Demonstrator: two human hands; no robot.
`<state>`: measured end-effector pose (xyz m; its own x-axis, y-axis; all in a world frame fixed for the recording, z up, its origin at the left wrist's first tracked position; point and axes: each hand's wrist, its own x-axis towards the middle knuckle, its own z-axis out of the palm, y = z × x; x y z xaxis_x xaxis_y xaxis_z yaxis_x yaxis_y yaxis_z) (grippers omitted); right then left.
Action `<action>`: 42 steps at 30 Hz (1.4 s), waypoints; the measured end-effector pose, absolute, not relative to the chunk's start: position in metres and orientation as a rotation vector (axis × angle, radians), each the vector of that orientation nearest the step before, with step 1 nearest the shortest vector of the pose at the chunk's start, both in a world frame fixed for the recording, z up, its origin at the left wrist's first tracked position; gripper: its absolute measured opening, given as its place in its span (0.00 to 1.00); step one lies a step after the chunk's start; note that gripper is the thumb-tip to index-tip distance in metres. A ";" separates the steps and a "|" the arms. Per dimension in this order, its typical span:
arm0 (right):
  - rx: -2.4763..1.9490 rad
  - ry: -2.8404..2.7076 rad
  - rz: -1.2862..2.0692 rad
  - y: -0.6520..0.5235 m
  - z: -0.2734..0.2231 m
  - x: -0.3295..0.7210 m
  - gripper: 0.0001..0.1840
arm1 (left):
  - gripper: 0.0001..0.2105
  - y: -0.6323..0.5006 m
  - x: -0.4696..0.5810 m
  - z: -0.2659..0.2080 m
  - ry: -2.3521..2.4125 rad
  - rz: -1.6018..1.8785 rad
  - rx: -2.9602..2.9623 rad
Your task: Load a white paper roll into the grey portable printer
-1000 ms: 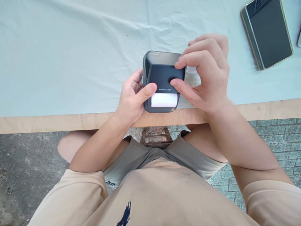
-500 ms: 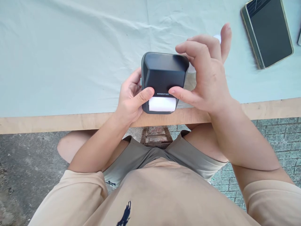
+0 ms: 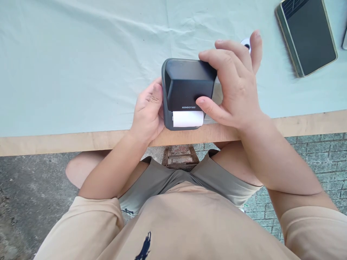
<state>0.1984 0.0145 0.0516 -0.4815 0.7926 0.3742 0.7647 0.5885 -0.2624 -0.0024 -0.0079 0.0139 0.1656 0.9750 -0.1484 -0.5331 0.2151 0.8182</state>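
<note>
A black label printer (image 3: 191, 88) marked NIIMBOT is held just above the near edge of the table. White label paper (image 3: 188, 118) sticks out of its near end. My left hand (image 3: 149, 113) grips the printer's left side, thumb along the edge and the other fingers partly hidden behind it. My right hand (image 3: 234, 81) is on the right side, its thumb at the front face and its index finger at the far right corner, the other fingers raised. Partly hidden behind the right fingers is a white roll (image 3: 245, 43) with a dark centre.
A dark phone-like device (image 3: 310, 36) with a pale rim lies at the upper right. Another object (image 3: 345, 42) is cut off by the right edge. Pale cloth (image 3: 81, 72) covers the table, whose bare wooden edge (image 3: 67, 142) runs in front of me.
My left thumb has moved off the printer's front face to its left edge. The right index finger has come down onto the far corner. More of the white roll shows.
</note>
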 end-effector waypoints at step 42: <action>-1.748 -2.674 0.213 0.016 0.107 0.166 0.10 | 0.14 -0.010 0.004 0.029 0.805 1.213 0.597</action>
<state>0.1656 0.0161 0.1068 -0.4026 0.9071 -0.1226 0.9151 0.3956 -0.0783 0.0044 -0.0096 0.0289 0.1418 0.9655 -0.2183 -0.5764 0.2598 0.7748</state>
